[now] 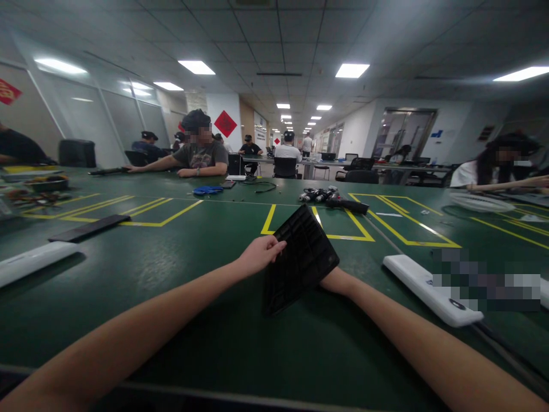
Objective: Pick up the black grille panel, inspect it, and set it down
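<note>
Black rectangular grid-faced panel (pixel 306 252) tilts over the green tabletop (pixel 214 355), left hand (pixel 259 254) pinching its edge, right hand (pixel 337 281) behind, grip indeterminable, in an apparent holding step, any further move likely requiring two-handed steadiness.

Bright panel lights (pixel 352 70) shine from a tiled ceiling (pixel 240 26) over a green table (pixel 214 343), black chairs (pixel 362 176), a glass wall (pixel 75 114) at left and double doors (pixel 402 133) at right.
</note>
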`<state>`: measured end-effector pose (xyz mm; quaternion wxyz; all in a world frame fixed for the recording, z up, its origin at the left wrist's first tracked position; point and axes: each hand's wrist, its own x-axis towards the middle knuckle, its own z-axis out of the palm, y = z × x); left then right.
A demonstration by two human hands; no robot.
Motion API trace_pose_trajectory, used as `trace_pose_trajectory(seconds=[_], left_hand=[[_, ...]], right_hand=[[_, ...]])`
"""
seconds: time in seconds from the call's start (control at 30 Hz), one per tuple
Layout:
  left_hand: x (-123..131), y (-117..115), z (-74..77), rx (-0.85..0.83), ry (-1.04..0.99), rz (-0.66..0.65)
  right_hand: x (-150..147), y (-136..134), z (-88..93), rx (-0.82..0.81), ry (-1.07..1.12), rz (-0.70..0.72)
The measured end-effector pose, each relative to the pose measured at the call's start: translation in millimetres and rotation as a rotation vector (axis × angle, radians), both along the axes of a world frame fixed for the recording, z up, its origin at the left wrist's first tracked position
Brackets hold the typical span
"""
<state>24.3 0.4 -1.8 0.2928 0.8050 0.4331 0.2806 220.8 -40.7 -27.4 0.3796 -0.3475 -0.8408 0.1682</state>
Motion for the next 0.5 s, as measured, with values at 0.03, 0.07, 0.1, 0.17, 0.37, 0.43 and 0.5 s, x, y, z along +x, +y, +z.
trace_pose_trajectory(seconds=[0.03, 0.07, 0.1, 0.17, 0.37, 0.43, 0.5], left_hand=[[0.1, -0.4, -0.1, 0.005, 0.000, -0.006], [0.2, -0.8, -0.3, -0.002, -0.008, -0.022], [0.2, -1.2, -0.7, -0.015, -0.021, -0.044], [0.5, -1.4, -1.6, -0.030, -0.036, -0.084], [1.0, 0.5, -1.7, 0.065, 0.085, -0.022], [-0.3, 0.7, -1.8, 0.042, 0.077, -0.031], [-1.9, 0.6, -1.4, 0.008, 0.031, -0.070]], right_hand=[[0.8, 0.1, -0.1, -0.010, -0.002, -0.004], [1.6, 0.2, -0.4, -0.021, -0.009, -0.005], [2.3, 0.5, -0.8, -0.027, -0.016, -0.006], [3.5, 0.9, -2.0, -0.013, -0.016, -0.009], [3.2, -1.0, -1.1, -0.016, -0.002, -0.016], [2.5, -2.0, 0.3, -0.024, -0.009, -0.024], [1.8, -2.7, 1.3, -0.027, -0.023, -0.029]])
